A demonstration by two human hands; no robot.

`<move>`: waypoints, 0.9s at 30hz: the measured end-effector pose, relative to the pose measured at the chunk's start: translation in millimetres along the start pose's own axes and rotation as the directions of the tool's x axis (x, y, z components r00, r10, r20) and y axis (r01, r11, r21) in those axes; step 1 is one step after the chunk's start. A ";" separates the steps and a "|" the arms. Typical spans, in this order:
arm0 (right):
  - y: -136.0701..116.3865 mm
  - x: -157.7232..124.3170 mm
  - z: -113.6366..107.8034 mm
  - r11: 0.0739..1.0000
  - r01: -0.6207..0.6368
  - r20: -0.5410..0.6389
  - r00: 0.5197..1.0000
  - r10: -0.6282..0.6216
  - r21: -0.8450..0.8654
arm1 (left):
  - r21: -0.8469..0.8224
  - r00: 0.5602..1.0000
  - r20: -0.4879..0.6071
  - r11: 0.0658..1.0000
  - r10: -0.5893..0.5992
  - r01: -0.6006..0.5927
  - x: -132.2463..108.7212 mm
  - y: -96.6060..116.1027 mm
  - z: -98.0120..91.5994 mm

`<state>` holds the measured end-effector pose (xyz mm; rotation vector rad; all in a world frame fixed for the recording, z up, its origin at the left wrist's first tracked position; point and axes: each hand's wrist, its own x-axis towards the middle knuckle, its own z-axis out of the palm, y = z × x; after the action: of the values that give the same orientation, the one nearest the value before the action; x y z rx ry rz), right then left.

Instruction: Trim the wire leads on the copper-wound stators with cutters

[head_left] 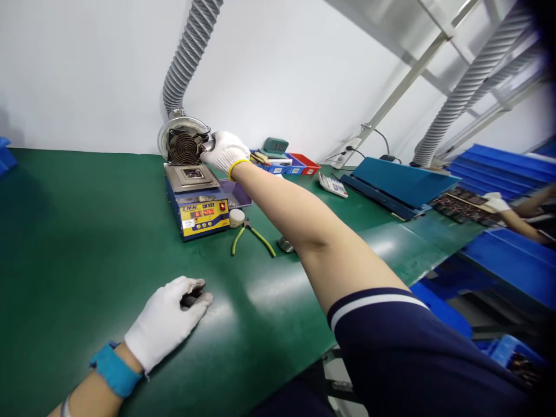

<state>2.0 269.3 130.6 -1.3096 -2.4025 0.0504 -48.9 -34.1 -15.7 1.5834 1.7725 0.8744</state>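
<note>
My left hand (167, 321), in a white glove with greyed fingertips, rests on the green table. Its fingers are loosely curled, with thumb and forefinger apart; whether the dark patch between them is soiled glove or shadow is unclear. My right hand (228, 152), in a white knitted glove with a yellow cuff, reaches to the round metal extraction hood (163, 142). Its fingers close on a silvery part beside the hood's dark spiral grille (186, 149), and what that part is I cannot make out. Below stands a blue-and-yellow solder pot (204, 215) with a lit red display and a square metal top.
Green-handled cutters (256, 238), a round white container (237, 218), a purple tray (238, 194) and a small metal container (285, 244) surround the pot. Farther right are a calculator (333, 185) and a teal folded panel (403, 182). Another person's gloved hand (496, 202) shows at far right.
</note>
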 end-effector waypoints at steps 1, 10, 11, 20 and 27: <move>-2.2 1.8 3.5 1.000 0.000 0.003 1.000 0.000 -0.015 | -0.002 1.000 0.007 1.000 -0.005 0.005 -0.6 -0.2 -0.3; -14.4 3.8 19.8 0.998 0.029 0.030 0.999 -0.027 -0.061 | 0.000 0.991 0.102 0.996 -0.085 0.086 0.7 2.1 -1.7; -15.0 3.9 20.2 0.998 0.033 0.027 0.999 -0.031 -0.060 | 0.001 0.991 0.105 0.996 -0.087 0.087 1.2 2.4 -1.7; -15.9 4.5 20.2 0.997 0.043 0.017 0.999 -0.042 -0.067 | 0.003 0.989 0.114 0.995 -0.097 0.097 1.2 2.7 -2.0; -6.7 6.6 4.4 0.998 0.009 -0.018 1.000 -0.010 -0.061 | -0.019 0.991 0.096 0.995 -0.096 0.099 1.6 1.3 -1.6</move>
<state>-8.1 271.6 130.2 -1.3199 -2.4125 -0.0377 -49.6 -32.5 -13.7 1.4853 1.7506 0.7587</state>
